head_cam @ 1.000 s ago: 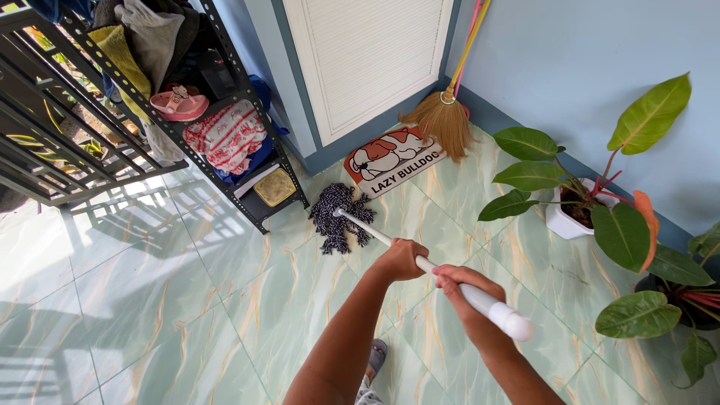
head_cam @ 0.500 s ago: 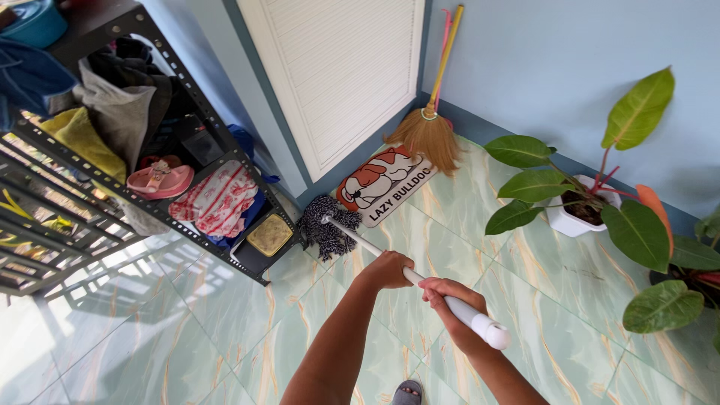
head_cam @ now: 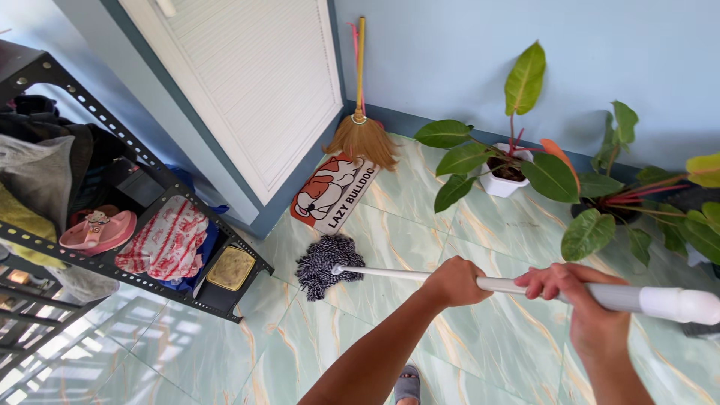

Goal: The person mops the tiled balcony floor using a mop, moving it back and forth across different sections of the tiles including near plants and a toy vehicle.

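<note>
Both my hands grip a mop by its long white handle (head_cam: 390, 275). My left hand (head_cam: 455, 281) holds the handle further down, my right hand (head_cam: 574, 295) nearer the white end cap. The dark stringy mop head (head_cam: 322, 262) rests on the green marbled floor tiles (head_cam: 495, 225), just below a doormat with a dog picture (head_cam: 330, 191) and to the right of a black metal shelf rack (head_cam: 225, 296).
A straw broom (head_cam: 364, 135) leans in the corner by a white louvred door (head_cam: 255, 82). A white potted plant (head_cam: 502, 169) and another leafy plant (head_cam: 645, 202) stand along the blue wall. The rack holds clothes, a pink sandal (head_cam: 97, 229) and a patterned bag. My foot (head_cam: 407, 385) shows below.
The view has swung left and the handle now lies nearly level. The mop head has slid right, away from the rack's foot, onto open tile below the doormat.
</note>
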